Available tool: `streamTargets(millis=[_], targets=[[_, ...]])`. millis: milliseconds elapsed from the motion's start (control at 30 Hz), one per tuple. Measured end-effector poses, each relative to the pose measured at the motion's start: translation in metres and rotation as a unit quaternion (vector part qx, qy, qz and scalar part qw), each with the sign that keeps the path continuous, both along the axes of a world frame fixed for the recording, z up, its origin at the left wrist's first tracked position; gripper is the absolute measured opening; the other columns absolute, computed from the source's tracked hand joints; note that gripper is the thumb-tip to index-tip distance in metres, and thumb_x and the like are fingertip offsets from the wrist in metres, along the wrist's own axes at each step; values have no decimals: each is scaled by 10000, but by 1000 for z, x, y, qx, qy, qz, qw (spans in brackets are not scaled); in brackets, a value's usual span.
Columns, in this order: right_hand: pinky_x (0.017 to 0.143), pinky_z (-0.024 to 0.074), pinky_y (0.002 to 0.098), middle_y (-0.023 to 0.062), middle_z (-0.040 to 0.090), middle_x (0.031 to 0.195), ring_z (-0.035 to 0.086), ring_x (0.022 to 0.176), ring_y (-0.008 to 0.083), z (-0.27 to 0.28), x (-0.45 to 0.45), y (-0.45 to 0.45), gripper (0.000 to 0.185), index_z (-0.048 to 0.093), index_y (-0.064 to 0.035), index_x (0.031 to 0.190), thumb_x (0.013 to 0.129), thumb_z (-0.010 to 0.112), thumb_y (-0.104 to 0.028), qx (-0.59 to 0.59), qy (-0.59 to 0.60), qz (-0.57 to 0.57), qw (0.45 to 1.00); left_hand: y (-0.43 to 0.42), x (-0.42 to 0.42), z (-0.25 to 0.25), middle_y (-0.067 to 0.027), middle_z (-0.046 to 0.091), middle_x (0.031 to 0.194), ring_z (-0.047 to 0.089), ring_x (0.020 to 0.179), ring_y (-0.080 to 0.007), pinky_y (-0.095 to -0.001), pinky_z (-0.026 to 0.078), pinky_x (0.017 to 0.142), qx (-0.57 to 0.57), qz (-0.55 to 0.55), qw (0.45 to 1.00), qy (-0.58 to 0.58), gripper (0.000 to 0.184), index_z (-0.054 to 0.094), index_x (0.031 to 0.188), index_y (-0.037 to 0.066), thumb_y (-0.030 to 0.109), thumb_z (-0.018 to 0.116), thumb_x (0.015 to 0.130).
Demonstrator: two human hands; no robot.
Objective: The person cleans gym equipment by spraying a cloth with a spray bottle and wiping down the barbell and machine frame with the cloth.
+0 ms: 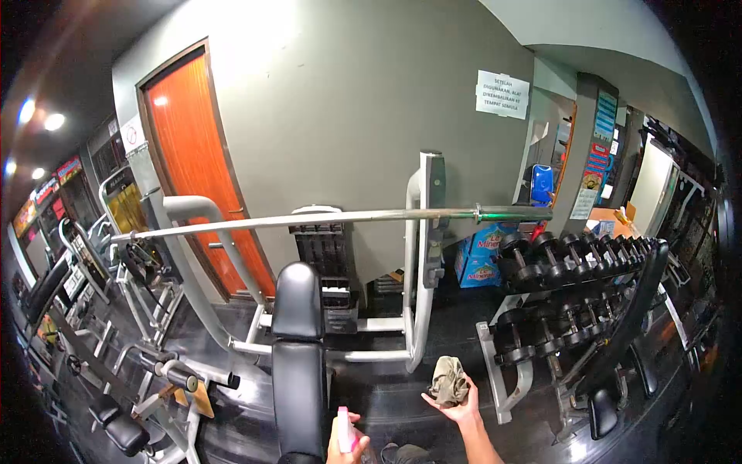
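Observation:
My right hand (461, 402) holds a crumpled grey-green cloth (448, 380) above the dark floor, right of the bench. At the bottom, beside the seat, my left hand (345, 445) is wrapped round a pink and white object (347, 431), perhaps a bottle, partly hidden by the fingers. The black padded bench (299, 390) stands just left of my left hand. Beyond both hands a long metal barbell (332, 219) rests across the grey rack uprights (423, 271), with no plates on it.
Dumbbells (528, 272) fill a two-tier rack (488, 352) on the right. A black incline bench (638, 294) stands beside it. Exercise machines (166, 371) occupy the left side. Behind the rack are an orange door (189, 147) and a blue box (481, 263).

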State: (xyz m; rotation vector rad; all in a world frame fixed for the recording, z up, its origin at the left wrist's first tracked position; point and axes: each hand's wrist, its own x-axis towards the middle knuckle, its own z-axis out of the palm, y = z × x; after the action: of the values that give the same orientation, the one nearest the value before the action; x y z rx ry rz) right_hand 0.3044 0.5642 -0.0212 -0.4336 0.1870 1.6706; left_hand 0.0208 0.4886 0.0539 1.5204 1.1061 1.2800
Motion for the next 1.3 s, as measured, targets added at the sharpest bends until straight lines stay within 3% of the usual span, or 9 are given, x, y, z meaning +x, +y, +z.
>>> streamTargets(millis=[33,233,267,367,533,767,900,967,1300], targets=[[1002,290,670,104,556,1196,511,1109,318,0,0,10,425,556,-168,1194,812,583,-353,6,-8,-18,1000,31,-3,-13,-138,562,1093,556,675,-103,-251,488,620,-20,-28,997,-72,643,316,1366,5,-14,605,792],[1073,264,574,118,477,1335,439,1242,324,9,-12,74,512,454,-105,1315,861,574,-307,105,31,-104,988,127,4,8,-155,595,1117,581,714,-94,-245,487,666,28,-77,991,-103,669,326,1373,9,172,674,825],[1074,273,560,120,474,1336,436,1243,324,7,-12,84,516,447,-95,1318,866,575,-309,120,14,-107,987,138,3,12,-203,565,1167,578,690,-116,-261,498,668,46,-94,990,-93,642,318,1370,-40,31,603,798],[1080,302,508,112,469,1340,445,1234,319,-9,-8,118,473,443,-85,1317,901,555,-281,114,-3,-79,990,170,2,7,-192,563,1154,578,686,-111,-260,495,655,81,-103,987,-88,651,299,1391,-22,39,590,812],[1076,273,573,107,519,1291,485,1194,315,19,-10,152,448,468,-113,1310,911,519,-309,141,48,-38,988,209,13,11,-184,564,1097,533,631,-91,-244,489,612,41,-75,978,-192,607,286,1403,-3,-28,518,842],[1031,271,651,110,519,1289,522,1146,324,66,-27,175,528,428,-132,1344,880,521,-366,181,-19,-47,982,275,1,10,-162,583,1034,551,651,-121,-231,485,579,-7,-105,981,-165,520,360,1342,-10,-32,519,848],[899,479,512,78,558,1252,551,1120,279,56,-37,192,450,516,-138,1267,867,573,-336,114,-44,-134,983,318,-10,24,-93,573,860,550,622,-119,-253,479,608,-3,-137,989,-61,520,356,1321,-24,81,572,860],[953,457,445,77,547,1275,531,1149,270,53,-47,207,442,532,-121,1250,854,598,-305,112,-41,-176,977,340,-17,28,-86,574,855,543,619,-104,-246,478,592,9,-147,989,-31,539,353,1322,-27,95,595,856],[977,402,464,40,550,1263,516,1147,238,74,-111,249,441,525,-170,1253,850,604,-332,111,-100,-240,959,429,-29,46,-84,614,857,548,643,-79,-226,479,622,43,-213,975,-50,532,414,1317,-8,14,621,827]])
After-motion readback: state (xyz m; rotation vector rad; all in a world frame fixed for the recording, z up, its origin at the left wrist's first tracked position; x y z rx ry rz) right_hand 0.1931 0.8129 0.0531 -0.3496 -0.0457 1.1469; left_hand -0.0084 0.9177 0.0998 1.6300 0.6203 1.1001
